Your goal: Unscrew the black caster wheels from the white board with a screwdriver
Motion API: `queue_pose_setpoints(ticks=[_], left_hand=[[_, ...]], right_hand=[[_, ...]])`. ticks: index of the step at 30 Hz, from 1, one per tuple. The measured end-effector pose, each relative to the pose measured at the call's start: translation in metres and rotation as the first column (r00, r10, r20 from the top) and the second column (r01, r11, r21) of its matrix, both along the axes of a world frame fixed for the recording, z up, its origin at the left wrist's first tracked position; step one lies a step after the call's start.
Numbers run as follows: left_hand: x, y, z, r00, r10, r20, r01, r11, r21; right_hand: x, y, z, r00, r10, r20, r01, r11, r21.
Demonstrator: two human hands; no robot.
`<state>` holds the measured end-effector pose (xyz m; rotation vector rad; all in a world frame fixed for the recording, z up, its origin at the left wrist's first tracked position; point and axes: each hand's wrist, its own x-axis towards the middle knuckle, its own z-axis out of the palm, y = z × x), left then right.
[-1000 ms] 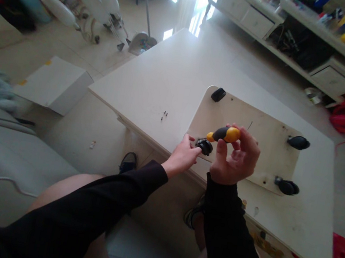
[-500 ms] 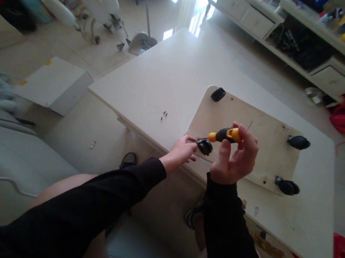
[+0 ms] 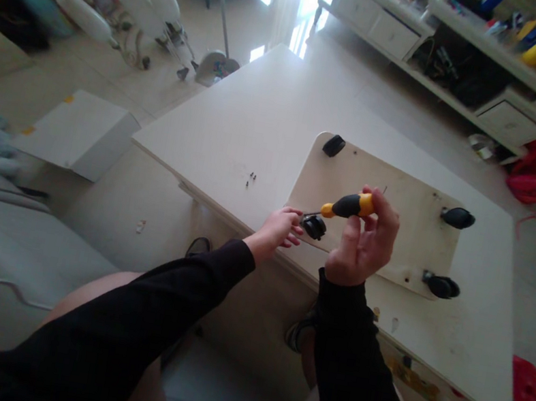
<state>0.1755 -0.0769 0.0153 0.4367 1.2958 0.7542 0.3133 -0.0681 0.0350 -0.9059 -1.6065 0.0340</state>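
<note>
My right hand (image 3: 363,241) is closed around the handle of a yellow and black screwdriver (image 3: 349,205), its shaft pointing left. The tip meets the fingertips of my left hand (image 3: 277,228) beside a black caster (image 3: 314,226) at the near left corner of a pale board (image 3: 380,179). My left thumb and forefinger are pinched together at the tip; what sits between them is too small to make out. More black casters stand at the other corners, one at the far left (image 3: 333,146), one at the far right (image 3: 458,217) and one at the near right (image 3: 441,286).
The board lies on a white table (image 3: 242,113), with several small dark screws (image 3: 251,177) to its left. A white box (image 3: 88,131) sits on the floor to the left. Beyond the table are a dustpan (image 3: 214,68) and a low white cabinet (image 3: 393,34).
The whole view has shifted slightly. The screwdriver's handle is turned a little in my right hand, and its shaft shows more clearly. My left hand stays by the caster.
</note>
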Motion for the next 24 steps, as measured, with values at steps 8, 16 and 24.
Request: queue_pose_setpoints(ticks=[8, 16, 24], left_hand=[[0.002, -0.001, -0.003, 1.000, 0.016, 0.019, -0.016, 1.000, 0.010], [0.003, -0.001, -0.002, 0.999, 0.017, 0.038, -0.018, 1.000, 0.025], [0.002, 0.000, -0.005, 0.996, 0.069, 0.052, -0.070, 0.997, 0.021]], right_hand=[[0.000, -0.003, 0.002, 0.999, -0.037, 0.013, 0.037, 0.999, 0.006], [-0.002, -0.007, 0.017, 0.994, -0.108, 0.014, 0.108, 0.994, 0.035], [0.001, -0.010, 0.016, 1.000, -0.002, 0.008, 0.003, 0.999, -0.033]])
